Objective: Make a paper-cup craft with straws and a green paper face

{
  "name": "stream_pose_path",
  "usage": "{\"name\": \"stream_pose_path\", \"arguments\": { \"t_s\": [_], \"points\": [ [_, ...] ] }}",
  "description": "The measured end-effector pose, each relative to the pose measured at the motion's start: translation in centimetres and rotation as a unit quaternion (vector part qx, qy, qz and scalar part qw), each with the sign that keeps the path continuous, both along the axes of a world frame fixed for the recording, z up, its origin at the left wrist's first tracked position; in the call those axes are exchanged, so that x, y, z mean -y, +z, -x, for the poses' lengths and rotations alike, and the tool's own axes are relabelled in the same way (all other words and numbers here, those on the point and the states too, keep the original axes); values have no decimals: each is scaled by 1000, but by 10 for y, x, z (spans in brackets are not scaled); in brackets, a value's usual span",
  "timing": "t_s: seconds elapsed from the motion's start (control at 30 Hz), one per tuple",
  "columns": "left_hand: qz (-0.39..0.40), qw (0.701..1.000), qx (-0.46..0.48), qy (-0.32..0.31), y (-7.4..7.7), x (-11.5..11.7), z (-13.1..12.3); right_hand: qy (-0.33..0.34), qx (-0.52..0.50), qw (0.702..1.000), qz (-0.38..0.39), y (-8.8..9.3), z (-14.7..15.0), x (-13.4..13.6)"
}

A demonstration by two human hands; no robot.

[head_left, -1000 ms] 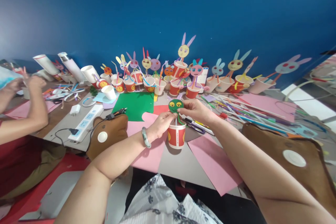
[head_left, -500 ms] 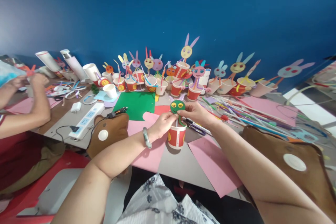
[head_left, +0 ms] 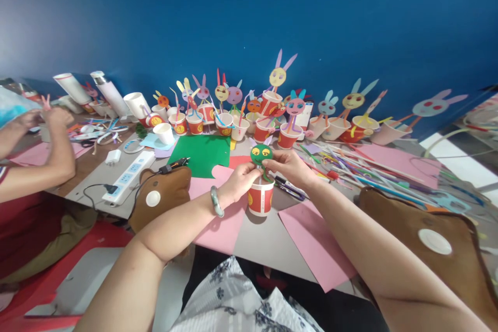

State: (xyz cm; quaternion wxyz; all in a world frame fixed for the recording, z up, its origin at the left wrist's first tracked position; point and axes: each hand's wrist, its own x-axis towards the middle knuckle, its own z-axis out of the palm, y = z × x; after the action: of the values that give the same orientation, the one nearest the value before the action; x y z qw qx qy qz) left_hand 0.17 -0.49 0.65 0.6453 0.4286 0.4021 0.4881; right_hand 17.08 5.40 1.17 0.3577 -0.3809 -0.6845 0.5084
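Observation:
A red and white paper cup (head_left: 261,198) stands on the table in front of me, partly on pink paper (head_left: 221,220). A green paper bunny head (head_left: 261,154) with yellow eyes sits on a straw rising from the cup. My left hand (head_left: 240,181), with a green bangle on its wrist, pinches the straw just under the head at the cup's rim. From the right, my right hand (head_left: 290,166) pinches the green head's lower edge. Both hands are closed on the figure.
A row of finished cup bunnies (head_left: 272,109) lines the blue wall. Green paper (head_left: 200,154), a glue gun (head_left: 173,166), a power strip (head_left: 128,177), scissors (head_left: 286,185), loose straws (head_left: 350,166) and two brown pouches (head_left: 157,197) (head_left: 431,233) lie around. Another person's hands (head_left: 37,119) work at the left.
The green head and my hands have stayed on the cup, with only small shifts of my fingers around the straw. The person at the left has raised a small pink piece slightly.

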Motion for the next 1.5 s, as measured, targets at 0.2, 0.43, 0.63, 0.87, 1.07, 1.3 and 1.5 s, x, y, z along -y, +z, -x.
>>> {"name": "stream_pose_path", "arguments": {
  "t_s": [0.2, 0.43, 0.63, 0.87, 1.07, 1.3, 1.5],
  "points": [
    [-12, 1000, -14, -12, -4, -2, 1, 5, -10, 1000, 2, 3, -7, -3],
    [-19, 999, -39, -7, -4, 1, 0, 13, -7, 999, 43, 1, 4, 3],
    [-26, 999, -39, -12, 1, 4, -1, 10, -33, 998, 47, 2, 7, 7],
    [-41, 997, -65, -14, -1, 3, 1, 7, -30, 998, 57, 0, 6, 7],
    [-40, 998, -52, -20, -2, 1, 3, 17, 4, 1000, 26, 1, -4, -2],
    [-43, 996, -67, -28, -3, 1, 3, 12, 15, 999, 27, 8, -3, 2],
    [-56, 995, -68, -52, -5, 1, 2, 10, -1, 998, 54, 5, 3, 5]
  ]
}}
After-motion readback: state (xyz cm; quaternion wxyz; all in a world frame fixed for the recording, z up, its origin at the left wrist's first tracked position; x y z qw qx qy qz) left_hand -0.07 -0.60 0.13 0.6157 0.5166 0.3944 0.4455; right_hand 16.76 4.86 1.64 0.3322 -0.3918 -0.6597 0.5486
